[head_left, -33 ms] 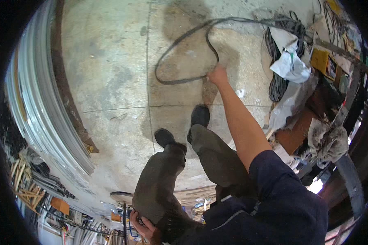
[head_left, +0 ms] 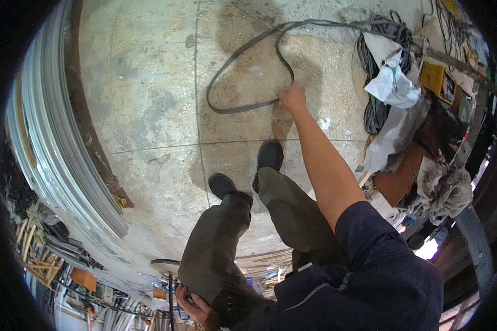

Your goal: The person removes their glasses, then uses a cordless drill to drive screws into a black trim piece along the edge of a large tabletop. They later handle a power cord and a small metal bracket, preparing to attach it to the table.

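Observation:
My right hand (head_left: 292, 98) is stretched out low over the floor, its fingers closed round a long black strip (head_left: 237, 109) that looks like rubber. From that hand the strip bends in a wide loop on the concrete. It then runs right to a dark coiled bundle (head_left: 373, 113) by the clutter. Against the side of my left leg rests my left hand (head_left: 197, 309), its fingers apart and lying on the trouser cloth. Nothing shows in that hand. A thin black upright rod (head_left: 171, 298) stands beside it.
Long pale metal profiles (head_left: 55, 132) lie stacked along the left. A white sheet (head_left: 392, 83) lies over the coil, with a brown board (head_left: 406, 174) and crumpled plastic (head_left: 444, 187) close by. Wood offcuts (head_left: 36, 248) are at the lower left.

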A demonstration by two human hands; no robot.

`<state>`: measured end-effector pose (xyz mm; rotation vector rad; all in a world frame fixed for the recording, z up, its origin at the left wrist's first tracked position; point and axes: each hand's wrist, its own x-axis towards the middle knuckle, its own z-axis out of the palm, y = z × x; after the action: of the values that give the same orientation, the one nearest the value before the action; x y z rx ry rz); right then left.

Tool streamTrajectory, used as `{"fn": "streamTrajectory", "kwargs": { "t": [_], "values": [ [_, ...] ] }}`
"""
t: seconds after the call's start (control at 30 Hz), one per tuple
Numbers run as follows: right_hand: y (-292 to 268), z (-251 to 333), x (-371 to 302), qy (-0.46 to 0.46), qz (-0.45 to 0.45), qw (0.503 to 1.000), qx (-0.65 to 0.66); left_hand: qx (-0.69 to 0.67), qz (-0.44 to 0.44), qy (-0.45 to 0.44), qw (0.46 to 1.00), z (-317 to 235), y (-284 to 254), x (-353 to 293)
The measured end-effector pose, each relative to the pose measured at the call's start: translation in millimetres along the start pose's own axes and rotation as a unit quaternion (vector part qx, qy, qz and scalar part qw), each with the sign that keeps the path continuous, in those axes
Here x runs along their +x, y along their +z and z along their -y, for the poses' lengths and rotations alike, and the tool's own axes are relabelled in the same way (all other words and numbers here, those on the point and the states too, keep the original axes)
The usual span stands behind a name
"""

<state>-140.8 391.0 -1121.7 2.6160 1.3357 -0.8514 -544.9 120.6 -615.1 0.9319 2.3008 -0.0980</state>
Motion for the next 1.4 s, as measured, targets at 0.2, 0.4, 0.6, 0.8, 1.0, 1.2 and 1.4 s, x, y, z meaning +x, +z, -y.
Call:
{"fn": "streamTrajectory", "kwargs": {
  "t": [0.2, 0.4, 0.6, 0.8, 1.0, 1.2, 1.4],
  "values": [
    [-1, -15, 34, 0.064, 0.027, 0.997, 0.035, 0.030, 0.028, 0.031, 0.999, 20, -5, 30],
    [-71, 28, 24, 0.086, 0.121, 0.953, 0.263, 0.037, 0.042, 0.076, 0.996, -11, -5, 42],
    [-201, 101, -121, 0.035, 0.200, 0.707, 0.677, -0.041, 0.114, 0.054, 0.991, -5, -26, 19],
    [-366, 109, -339, 0.173, 0.187, 0.466, 0.847, 0.115, 0.128, 0.227, 0.959, -32, -34, -6],
    [-533, 91, -504, 0.186, 0.177, 0.417, 0.872, -0.101, 0.411, 0.134, 0.896, -117, -63, -28],
    [-561, 111, -645, 0.135, 0.115, 0.581, 0.795, -0.229, 0.753, -0.032, 0.616, -219, -108, -122],
    [-567, 133, -774, 0.119, 0.067, 0.758, 0.638, -0.208, 0.741, -0.029, 0.638, -244, -150, -185]
  ]
}}
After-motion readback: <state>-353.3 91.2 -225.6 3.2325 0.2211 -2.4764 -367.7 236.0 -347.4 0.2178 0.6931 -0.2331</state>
